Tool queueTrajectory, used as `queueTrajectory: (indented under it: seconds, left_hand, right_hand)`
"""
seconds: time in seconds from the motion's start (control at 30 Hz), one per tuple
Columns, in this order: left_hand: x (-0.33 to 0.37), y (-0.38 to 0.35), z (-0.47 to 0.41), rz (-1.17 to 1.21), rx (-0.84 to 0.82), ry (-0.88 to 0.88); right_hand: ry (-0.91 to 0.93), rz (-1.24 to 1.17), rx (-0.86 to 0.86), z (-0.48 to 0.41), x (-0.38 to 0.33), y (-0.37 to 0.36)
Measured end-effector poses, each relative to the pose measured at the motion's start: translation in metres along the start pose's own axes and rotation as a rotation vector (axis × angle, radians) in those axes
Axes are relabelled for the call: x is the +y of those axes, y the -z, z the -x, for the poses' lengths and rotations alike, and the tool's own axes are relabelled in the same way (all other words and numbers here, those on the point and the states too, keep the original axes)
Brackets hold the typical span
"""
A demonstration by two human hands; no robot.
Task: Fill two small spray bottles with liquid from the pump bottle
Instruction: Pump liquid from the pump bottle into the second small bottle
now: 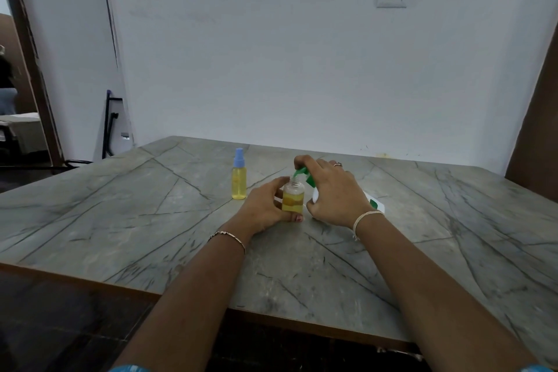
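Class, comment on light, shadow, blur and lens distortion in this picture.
Head view: soft, even light, faint shadows under the left hand and right hand; wide lens slants wall lines and the table edges; open bottle fairly sharp, lower corners smeared.

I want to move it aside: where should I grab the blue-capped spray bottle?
Probably round its yellow body, below the cap, coming from the left: the blue-capped spray bottle stands upright and free there, while the left hand and open bottle crowd its right.

Head view, looking forward-down, table (120,220) near.
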State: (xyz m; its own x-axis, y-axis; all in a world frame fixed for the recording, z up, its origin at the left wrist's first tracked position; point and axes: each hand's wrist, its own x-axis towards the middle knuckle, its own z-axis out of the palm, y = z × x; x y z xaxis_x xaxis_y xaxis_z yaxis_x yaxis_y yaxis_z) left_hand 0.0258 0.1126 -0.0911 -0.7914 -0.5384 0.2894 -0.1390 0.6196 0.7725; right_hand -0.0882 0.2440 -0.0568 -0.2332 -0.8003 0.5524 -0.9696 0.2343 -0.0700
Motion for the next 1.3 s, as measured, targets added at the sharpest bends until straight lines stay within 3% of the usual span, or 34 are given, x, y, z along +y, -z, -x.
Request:
queueTrajectory:
  seconds: [1.03,1.3]
  left_hand:
    - [0.0028,-0.0004,0.001,-0.006,0.007,0.013]
    - [0.0014,0.0003,0.0,-0.029,0.01,-0.004]
  right_hand:
    - [0.015,-0.013,-0.026,0.0067,0.0042,0.0031]
    - [0.014,0.043,0.06,0.0038,0.0012,-0.002]
